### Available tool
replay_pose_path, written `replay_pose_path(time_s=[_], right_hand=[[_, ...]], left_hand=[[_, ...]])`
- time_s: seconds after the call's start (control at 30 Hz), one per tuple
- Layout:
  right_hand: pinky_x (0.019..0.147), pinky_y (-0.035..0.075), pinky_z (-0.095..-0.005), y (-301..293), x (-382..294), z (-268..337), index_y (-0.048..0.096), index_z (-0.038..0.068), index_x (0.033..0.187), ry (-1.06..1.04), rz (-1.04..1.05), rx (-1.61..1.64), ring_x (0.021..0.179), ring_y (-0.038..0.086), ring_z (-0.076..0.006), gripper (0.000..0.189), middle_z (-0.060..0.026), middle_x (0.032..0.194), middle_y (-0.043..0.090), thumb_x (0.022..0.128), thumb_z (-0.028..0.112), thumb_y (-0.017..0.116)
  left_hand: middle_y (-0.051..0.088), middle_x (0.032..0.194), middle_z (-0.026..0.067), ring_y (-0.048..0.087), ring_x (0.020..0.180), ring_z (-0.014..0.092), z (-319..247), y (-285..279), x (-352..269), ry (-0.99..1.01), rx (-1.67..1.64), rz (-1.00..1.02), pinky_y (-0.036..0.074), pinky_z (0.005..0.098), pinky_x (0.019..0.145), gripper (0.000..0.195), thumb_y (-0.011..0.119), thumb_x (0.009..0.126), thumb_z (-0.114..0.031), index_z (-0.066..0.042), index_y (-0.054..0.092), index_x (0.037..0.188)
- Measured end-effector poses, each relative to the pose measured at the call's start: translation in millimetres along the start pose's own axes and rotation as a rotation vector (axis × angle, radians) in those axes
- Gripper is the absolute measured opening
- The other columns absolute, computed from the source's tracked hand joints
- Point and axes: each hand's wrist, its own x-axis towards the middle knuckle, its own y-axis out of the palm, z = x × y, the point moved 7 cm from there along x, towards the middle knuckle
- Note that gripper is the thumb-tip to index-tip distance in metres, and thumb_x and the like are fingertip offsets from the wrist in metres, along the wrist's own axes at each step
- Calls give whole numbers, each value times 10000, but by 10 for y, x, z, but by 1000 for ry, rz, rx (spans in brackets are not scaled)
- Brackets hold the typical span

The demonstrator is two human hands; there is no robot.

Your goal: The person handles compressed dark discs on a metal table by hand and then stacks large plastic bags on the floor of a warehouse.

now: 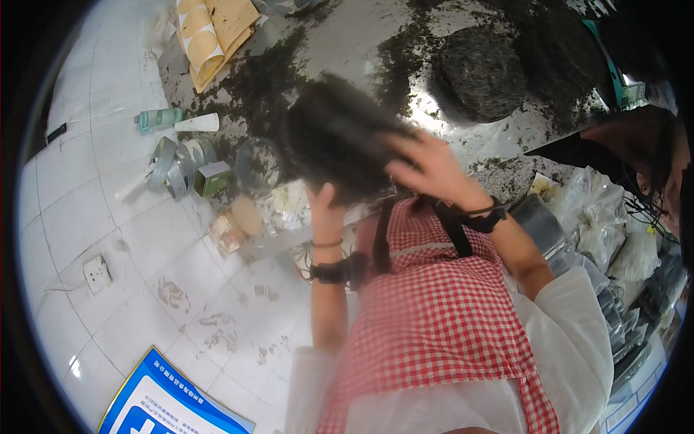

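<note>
Near the middle, a thick dark bundle (pixel 341 135), blurred by motion, is held tilted between both hands. My left hand (pixel 325 209) grips its lower edge, thumb up. My right hand (pixel 425 163) lies on its right side, fingers spread and blurred. What the bundle is made of cannot be told for sure; it looks like dark dried sheets or fibres. Beyond it to the right, a round, dark, fibrous disc (pixel 482 73) lies on the metal table (pixel 347 32), among dark flakes. Another dark round mass (pixel 561 59) sits beside that disc.
Round stickers (pixel 203 35) lie on brown paper at upper left. A green bottle (pixel 160 119), tape rolls (pixel 176 165), a small green box (pixel 212 179) and a clear round container (pixel 258 163) line the left side. Clear plastic bags (pixel 602 228) are piled at right, near another person (pixel 650 146).
</note>
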Motion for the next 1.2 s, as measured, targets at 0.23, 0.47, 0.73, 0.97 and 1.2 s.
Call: replay_pose_path(time_s=[0.23,0.47,0.73,0.97,1.2], right_hand=[[783,476,-265,-858,-126,-759,542,54,1273,208,-711,575,846,558,-143,405,-157,1093,612,871,14,572],[942,470,-428,-87,-21,-6,637,121,1184,-68,-128,-149,1130,548,-372,389,-287,1267,496,800,162,687],[955,462,-415,19,-70,-99,616,135,1234,-83,-60,-35,1147,541,-387,507,-239,1318,482,774,309,742],[902,461,-316,-723,-249,-1006,559,35,1272,469,-487,575,1044,585,-218,373,-143,1222,580,913,132,585],[873,513,-409,-232,-144,-105,650,135,1056,-54,-174,-194,1076,576,-394,260,-263,1304,467,819,235,692]], left_hand=[[565,1244,126,527,1166,311,-137,-252,13,-11,-177,-27,397,474,1053,526,611,818,-240,-13,517,1282],[520,1307,95,508,1207,284,36,3,82,-51,31,81,429,437,1030,687,714,820,-291,-38,396,1375],[551,1247,94,557,1118,256,-49,326,95,-53,150,34,463,406,982,598,679,812,-141,-50,424,1345],[530,1325,119,494,1231,315,-132,-136,-7,-120,-396,128,381,488,1075,601,550,817,-327,-37,479,1339],[521,1337,127,514,1208,326,46,110,22,-64,-70,14,393,508,1062,615,658,826,-278,-33,455,1353]])
